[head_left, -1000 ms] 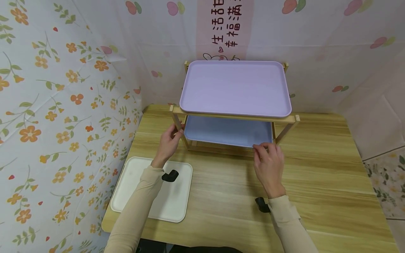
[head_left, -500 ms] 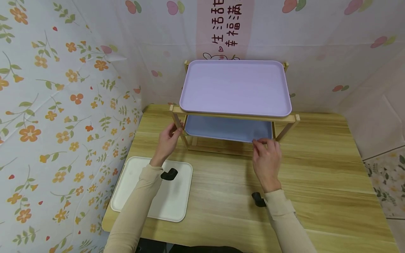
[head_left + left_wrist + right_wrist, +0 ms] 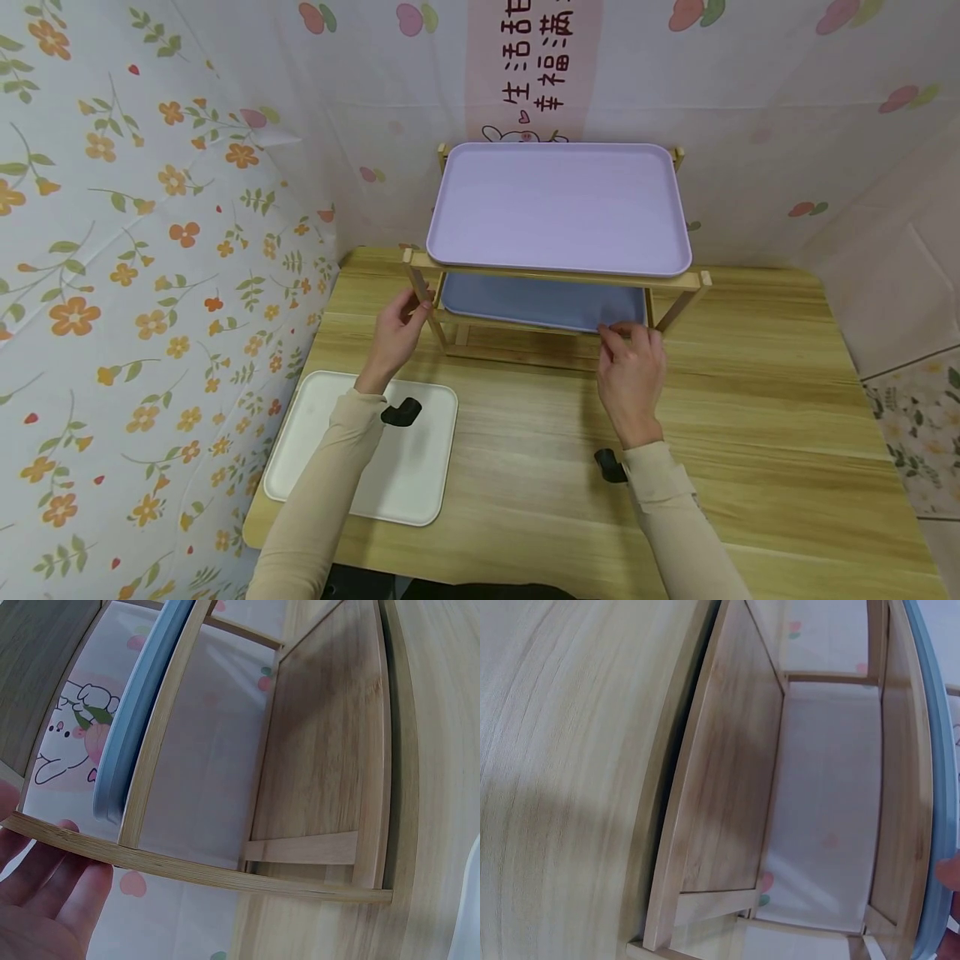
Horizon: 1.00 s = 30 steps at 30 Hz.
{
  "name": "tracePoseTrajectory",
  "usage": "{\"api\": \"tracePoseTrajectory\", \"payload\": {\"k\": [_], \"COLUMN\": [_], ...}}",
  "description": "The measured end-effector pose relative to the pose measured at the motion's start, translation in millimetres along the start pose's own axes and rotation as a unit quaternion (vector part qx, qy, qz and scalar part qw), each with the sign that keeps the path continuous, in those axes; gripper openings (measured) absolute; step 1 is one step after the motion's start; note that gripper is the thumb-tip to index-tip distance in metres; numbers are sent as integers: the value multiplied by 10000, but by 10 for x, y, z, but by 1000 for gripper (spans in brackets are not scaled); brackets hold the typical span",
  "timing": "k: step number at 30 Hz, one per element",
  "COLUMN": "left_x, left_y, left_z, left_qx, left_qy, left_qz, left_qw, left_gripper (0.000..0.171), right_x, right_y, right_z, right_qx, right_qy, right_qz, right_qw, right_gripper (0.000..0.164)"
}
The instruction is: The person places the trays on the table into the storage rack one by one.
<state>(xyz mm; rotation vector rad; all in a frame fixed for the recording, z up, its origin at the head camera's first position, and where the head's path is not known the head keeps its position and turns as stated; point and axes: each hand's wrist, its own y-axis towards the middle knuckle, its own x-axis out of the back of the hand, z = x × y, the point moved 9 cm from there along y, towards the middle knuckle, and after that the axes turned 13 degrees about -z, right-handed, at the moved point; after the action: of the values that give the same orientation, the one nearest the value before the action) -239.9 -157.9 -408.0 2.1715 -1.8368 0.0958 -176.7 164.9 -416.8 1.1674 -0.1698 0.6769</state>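
Note:
A two-tone set of trays lies on a wooden rack [image 3: 517, 357]: a lilac tray [image 3: 558, 208] on top, a blue tray [image 3: 525, 300] on the shelf below. My left hand [image 3: 396, 337] holds the rack's left front post [image 3: 225, 877], with the fingers curled behind it and the thumb in front. At the right end of the blue tray's front edge, my right hand [image 3: 633, 379] pinches the rim between thumb and fingers. Only a thumb and a fingertip of that hand show at the right wrist view's edge. The back of the blue tray is hidden under the upper shelf.
A white tray [image 3: 405, 467] lies on the wooden table [image 3: 772, 433] at the left, partly under my left forearm. The rack's bottom shelf [image 3: 727, 765] is bare. Patterned cloth [image 3: 187, 275] hangs at the left and behind the rack.
The blue tray has slid back into the rack, its front edge now near the shelf's front rail. My right hand has moved forward with it; the left hand stays on the post.

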Motion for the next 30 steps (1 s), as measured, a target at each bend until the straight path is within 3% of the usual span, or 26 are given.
{"api": "tracePoseTrajectory", "payload": {"k": [15,23,26,30], "left_x": [6,-8,-8,-9], "left_y": [11,100,100,94], "left_z": [14,322,336,323], "left_qx": [-85,-86,-145,-224], "left_qy": [-39,-94,-57,-94], "left_qz": [-9,-38,-45,-18], "left_qw": [10000,9999,9999,9997], "left_gripper": [34,35,35,34], "right_x": [-43,-52,-46,13], "right_y": [21,5,-26,-104], "right_z": [-20,-2,15,76], "right_qx": [-66,61,111,307], "right_qy": [1,-29,198,796], "right_qz": [103,324,337,20], "right_qw": [9999,9995,9992,9963], "right_gripper": [18,20,20,20]}}
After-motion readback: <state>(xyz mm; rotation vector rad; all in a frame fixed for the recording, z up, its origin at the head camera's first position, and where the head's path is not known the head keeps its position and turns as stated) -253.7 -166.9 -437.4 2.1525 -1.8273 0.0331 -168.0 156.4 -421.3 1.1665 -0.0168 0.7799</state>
